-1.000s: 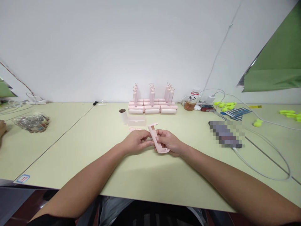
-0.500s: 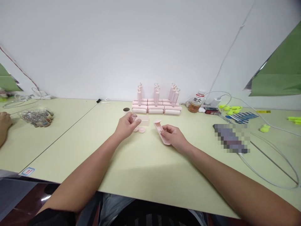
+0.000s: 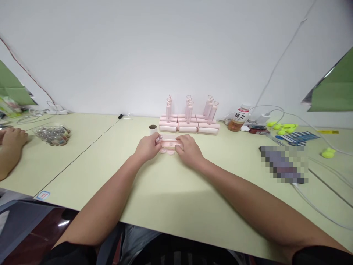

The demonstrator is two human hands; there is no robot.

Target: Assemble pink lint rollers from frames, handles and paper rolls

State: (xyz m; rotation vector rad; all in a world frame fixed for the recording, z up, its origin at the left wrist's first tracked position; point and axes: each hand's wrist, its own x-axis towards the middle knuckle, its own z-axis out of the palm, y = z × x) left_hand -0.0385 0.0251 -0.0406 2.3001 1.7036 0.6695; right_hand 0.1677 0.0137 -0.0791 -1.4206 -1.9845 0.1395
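My left hand [image 3: 148, 148] is closed on the left end of a pink trough-shaped plastic piece [image 3: 170, 143]. The other end is gripped by my right hand [image 3: 191, 150], thumb in front. The piece lies crosswise, its open side facing me. Something small and shiny shows at my left fingertips; I cannot make out what it is. Just below the piece, two pink discs [image 3: 171, 151] rest on the table. A translucent pink part [image 3: 168, 136] shows behind it, partly hidden. A white tube with a brown inside [image 3: 153, 129] stands behind my left hand.
Pink cases [image 3: 188, 127] lie in rows at the back, with slim pink tubes [image 3: 189, 111] upright on them. A drink bottle [image 3: 238, 118], a blurred-out dark device [image 3: 284, 165], cables and yellow pieces [image 3: 328, 152] are right. Left lie a bagged bundle [image 3: 53, 135] and another person's hand [image 3: 12, 145].
My right hand has moved left with the pink piece and turned it crosswise, so both hands now hold it. The view has shifted slightly to the left.
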